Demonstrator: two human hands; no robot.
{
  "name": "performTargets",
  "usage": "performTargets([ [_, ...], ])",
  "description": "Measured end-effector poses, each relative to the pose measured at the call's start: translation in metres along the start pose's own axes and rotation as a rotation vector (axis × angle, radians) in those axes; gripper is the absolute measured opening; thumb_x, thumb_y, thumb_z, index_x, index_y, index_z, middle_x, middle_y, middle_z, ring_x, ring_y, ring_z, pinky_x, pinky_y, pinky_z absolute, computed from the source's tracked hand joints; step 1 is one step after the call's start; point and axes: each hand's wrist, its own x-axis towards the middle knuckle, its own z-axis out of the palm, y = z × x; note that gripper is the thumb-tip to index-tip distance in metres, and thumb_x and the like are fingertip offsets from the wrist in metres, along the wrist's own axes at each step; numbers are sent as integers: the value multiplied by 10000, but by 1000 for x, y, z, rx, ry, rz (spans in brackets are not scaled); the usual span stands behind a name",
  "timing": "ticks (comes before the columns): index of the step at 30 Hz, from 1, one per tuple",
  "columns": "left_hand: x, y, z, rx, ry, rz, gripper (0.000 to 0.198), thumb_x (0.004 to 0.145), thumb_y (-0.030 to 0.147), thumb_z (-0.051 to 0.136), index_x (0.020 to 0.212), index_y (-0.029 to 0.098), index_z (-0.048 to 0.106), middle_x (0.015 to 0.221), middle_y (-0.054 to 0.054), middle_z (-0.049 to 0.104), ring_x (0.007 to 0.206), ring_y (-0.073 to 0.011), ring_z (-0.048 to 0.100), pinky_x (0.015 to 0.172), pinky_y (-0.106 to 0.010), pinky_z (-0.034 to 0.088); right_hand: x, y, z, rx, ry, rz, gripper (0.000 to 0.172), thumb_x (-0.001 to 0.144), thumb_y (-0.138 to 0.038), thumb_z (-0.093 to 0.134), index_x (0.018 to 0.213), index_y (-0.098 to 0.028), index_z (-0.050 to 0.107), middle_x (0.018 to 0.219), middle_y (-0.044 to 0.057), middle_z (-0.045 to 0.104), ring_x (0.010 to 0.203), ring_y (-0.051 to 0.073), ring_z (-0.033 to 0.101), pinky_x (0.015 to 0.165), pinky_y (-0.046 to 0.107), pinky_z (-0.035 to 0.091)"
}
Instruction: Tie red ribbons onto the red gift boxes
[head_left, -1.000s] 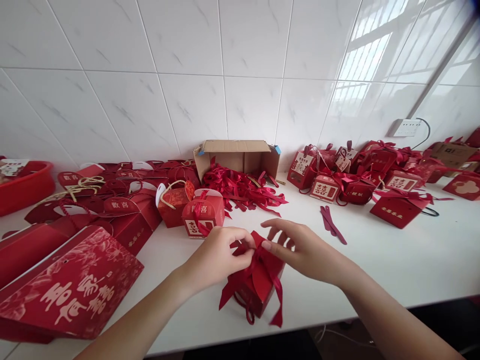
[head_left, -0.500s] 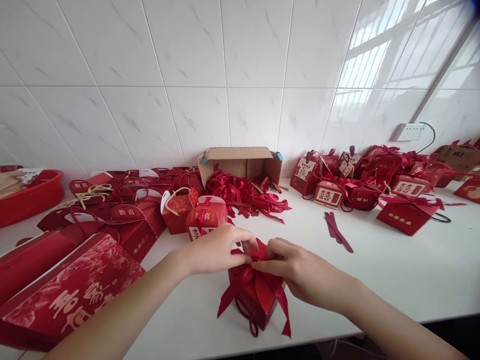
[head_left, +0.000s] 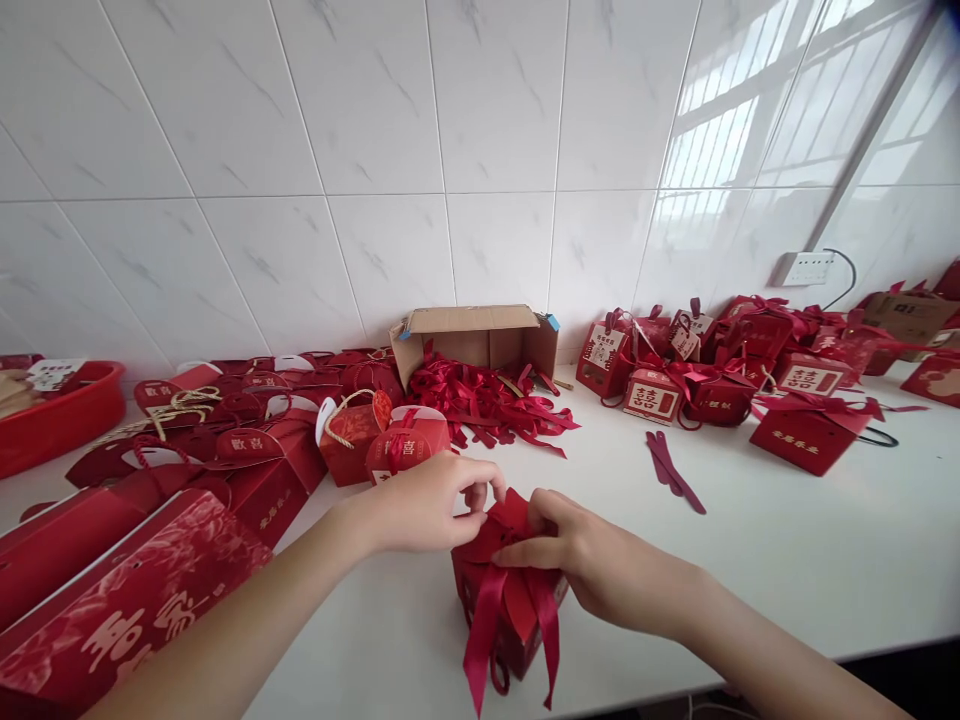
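A red gift box [head_left: 517, 625] stands at the counter's front, with a dark red satin ribbon [head_left: 486, 625] across its top. Both ribbon ends hang down the near side, and a cord loop shows low on the box. My right hand [head_left: 581, 545] grips the top of the box, thumb over the ribbon and fingers curled behind the flap. My left hand [head_left: 431, 505] is at the upper left of the box, its fingers curled in. Whatever its fingertips hold is hidden.
Finished red boxes [head_left: 810, 435] crowd the right. More boxes [head_left: 262, 480] lie at left beside a red basin [head_left: 64, 420]. A cardboard carton [head_left: 472, 320] spills loose ribbons [head_left: 487, 395] at the back. Two dark red strips [head_left: 673, 475] cross on the white counter [head_left: 772, 560].
The ribbon ends have swung from spread apart to hanging closer together down the box's near side. My left fingers have moved slightly back from the ribbon at the middle; my right hand stays on top.
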Motion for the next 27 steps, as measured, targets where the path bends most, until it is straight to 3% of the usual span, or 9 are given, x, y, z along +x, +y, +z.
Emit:
performTargets([
  [6,1,5,3,62,-182,5,120,713,128,496,770,221,545,780,21,558,695,-134,504,590,-228,393,3,8,7,-1,-25,-29,481,856,-46,509,1232,-324,622,936,72,488,850,177,476,739,293,474],
  [11,4,6,2,92,-211,5,38,744,193,545,767,212,520,873,14,544,752,-137,527,631,-245,409,5,12,10,-27,-6,-70,416,904,-136,511,1240,-361,609,895,59,460,811,167,453,705,282,453],
  [14,6,5,2,106,-243,0,87,742,239,581,732,205,501,859,15,530,740,-138,524,625,-249,409,4,14,11,-17,8,-92,406,896,-131,529,1223,-352,624,886,54,450,804,160,450,688,262,445],
  [18,6,5,2,88,-302,35,54,749,220,586,786,217,546,899,15,514,769,-133,526,644,-240,416,3,16,11,7,22,-125,375,887,-135,547,1182,-340,655,872,47,454,781,152,449,671,252,445],
  [22,5,4,3,100,-279,60,53,748,203,610,757,209,558,883,8,486,796,-137,514,667,-233,417,4,16,10,-3,38,-158,382,881,-120,549,1186,-322,656,871,50,465,772,150,456,665,255,457],
  [27,4,-3,8,-58,-344,146,134,733,241,687,769,214,561,936,5,478,934,-152,504,771,-221,448,4,15,10,66,27,-187,314,884,-133,553,1109,-295,701,928,69,499,871,170,491,730,280,487],
])
